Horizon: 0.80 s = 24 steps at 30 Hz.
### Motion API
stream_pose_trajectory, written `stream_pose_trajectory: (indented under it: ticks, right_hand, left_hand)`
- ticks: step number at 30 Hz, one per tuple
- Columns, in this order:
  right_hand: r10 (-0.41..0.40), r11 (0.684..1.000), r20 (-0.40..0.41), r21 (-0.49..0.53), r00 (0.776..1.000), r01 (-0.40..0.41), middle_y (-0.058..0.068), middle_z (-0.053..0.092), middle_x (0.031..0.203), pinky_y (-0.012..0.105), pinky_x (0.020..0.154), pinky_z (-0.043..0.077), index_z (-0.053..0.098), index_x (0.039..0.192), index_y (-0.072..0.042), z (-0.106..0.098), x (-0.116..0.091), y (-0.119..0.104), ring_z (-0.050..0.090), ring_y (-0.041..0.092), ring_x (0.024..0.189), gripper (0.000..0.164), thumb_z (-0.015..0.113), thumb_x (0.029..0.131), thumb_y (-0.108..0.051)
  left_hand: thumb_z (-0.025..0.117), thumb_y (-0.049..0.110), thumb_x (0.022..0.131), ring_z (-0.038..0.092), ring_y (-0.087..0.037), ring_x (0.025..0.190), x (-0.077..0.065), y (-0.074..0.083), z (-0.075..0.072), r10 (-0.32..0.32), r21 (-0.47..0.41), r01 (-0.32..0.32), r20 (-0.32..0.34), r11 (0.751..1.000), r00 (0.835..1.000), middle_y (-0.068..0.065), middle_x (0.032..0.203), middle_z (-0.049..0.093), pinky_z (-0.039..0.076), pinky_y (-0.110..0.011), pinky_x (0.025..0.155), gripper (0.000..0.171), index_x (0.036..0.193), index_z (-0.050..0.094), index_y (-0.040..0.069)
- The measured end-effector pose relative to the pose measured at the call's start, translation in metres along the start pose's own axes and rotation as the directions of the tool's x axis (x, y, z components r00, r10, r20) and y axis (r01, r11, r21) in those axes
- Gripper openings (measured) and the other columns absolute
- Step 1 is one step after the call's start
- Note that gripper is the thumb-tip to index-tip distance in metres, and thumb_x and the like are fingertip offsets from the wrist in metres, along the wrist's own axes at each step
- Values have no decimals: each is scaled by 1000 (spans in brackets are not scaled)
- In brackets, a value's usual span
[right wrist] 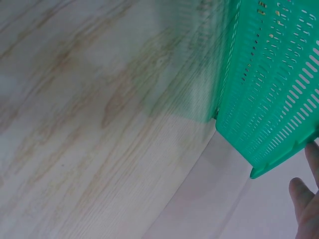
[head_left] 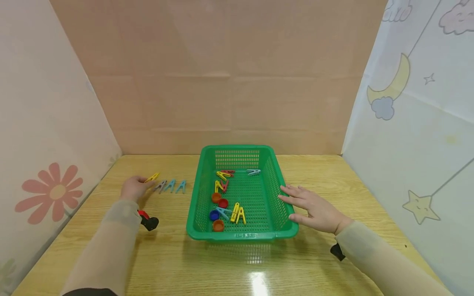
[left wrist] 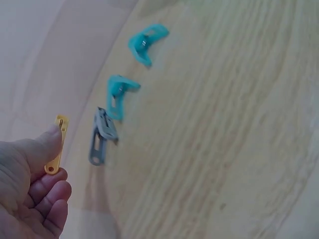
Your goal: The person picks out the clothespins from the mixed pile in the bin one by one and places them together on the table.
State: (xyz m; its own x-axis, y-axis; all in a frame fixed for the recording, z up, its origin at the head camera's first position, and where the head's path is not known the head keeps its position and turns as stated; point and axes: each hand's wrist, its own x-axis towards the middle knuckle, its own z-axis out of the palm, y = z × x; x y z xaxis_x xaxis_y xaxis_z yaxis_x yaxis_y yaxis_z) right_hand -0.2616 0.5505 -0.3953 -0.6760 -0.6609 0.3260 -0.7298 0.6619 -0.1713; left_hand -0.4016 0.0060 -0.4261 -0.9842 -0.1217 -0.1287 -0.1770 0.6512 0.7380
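My left hand [head_left: 134,188] pinches a yellow clothespin [left wrist: 61,144] between thumb and fingers at the left of the table. Just right of it, a grey clothespin [head_left: 160,186] and two light-blue clothespins [left wrist: 117,94] stand in a short row on the wood. A green plastic basket [head_left: 242,236] occupies the middle of the table. Against its right rim, my right hand [head_left: 314,209] rests with fingers spread and straight. In the right wrist view only some fingertips [right wrist: 301,195] show beside the basket wall.
Inside the basket lie several yellow clothespins [head_left: 240,215], red clothespins [head_left: 224,186], a blue one [head_left: 223,212] and a pale grey one [head_left: 253,172]. Orange caps [head_left: 218,225], a red cap [head_left: 223,203] and a blue cap [head_left: 214,215] sit along its left side. Papered walls border the table [head_left: 166,263].
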Motion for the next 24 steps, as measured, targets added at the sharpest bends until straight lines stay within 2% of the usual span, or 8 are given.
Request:
stream_pose_trajectory:
  ticks: [2, 5, 9, 13, 17, 24]
  right_hand:
    - [-2, 1000, 0, 0, 1000, 2, 11, 36, 152, 24, 115, 8, 47, 144, -15, 0, 1, 0, 29, 30, 141, 58, 64, 92, -33]
    - [-4, 1000, 1, 0, 1000, 4, 11, 36, 152, 26, 115, 9, 47, 144, -15, -1, 2, -1, 29, 30, 141, 58, 64, 92, -33]
    - [-4, 1000, 5, 0, 1000, 4, 11, 36, 152, 27, 115, 10, 47, 144, -15, -1, 3, -2, 29, 30, 141, 58, 64, 92, -33]
    - [-5, 1000, 9, 2, 1000, 5, 12, 36, 152, 29, 115, 12, 47, 144, -15, -1, 3, -2, 29, 30, 141, 58, 64, 92, -33]
    - [-8, 1000, 4, 6, 1000, 8, 12, 36, 151, 29, 115, 12, 47, 144, -14, -1, 3, -1, 29, 30, 141, 58, 64, 92, -33]
    - [-16, 1000, -3, 11, 1000, 16, 13, 37, 151, 26, 115, 9, 48, 143, -12, -1, 2, 0, 28, 29, 141, 58, 63, 92, -33]
  left_hand:
    - [63, 35, 94, 50, -41, 107, 0, -4, 2, -17, 11, 17, -5, 1000, 1000, -28, 125, 52, 44, -50, 85, 52, 125, 55, -6]
    - [63, 36, 93, 50, -39, 107, 0, -7, 4, -75, -21, 75, 1, 997, 997, -27, 128, 50, 46, -47, 84, 54, 127, 54, -5]
    - [64, 39, 92, 48, -34, 101, -1, -10, 6, -148, -57, 149, 19, 987, 989, -25, 127, 48, 47, -39, 73, 58, 130, 50, -3]
    - [66, 38, 91, 47, -31, 96, -1, -12, 9, -184, -67, 185, 28, 980, 983, -22, 124, 48, 46, -35, 67, 57, 129, 49, -1]
    - [67, 38, 90, 48, -30, 93, -1, -13, 12, -176, -49, 177, 32, 983, 984, -22, 122, 50, 46, -34, 66, 59, 130, 49, -2]
    - [68, 39, 89, 49, -33, 96, 1, -9, 18, -106, 29, 105, 38, 994, 994, -25, 120, 52, 45, -41, 76, 62, 127, 50, -7]
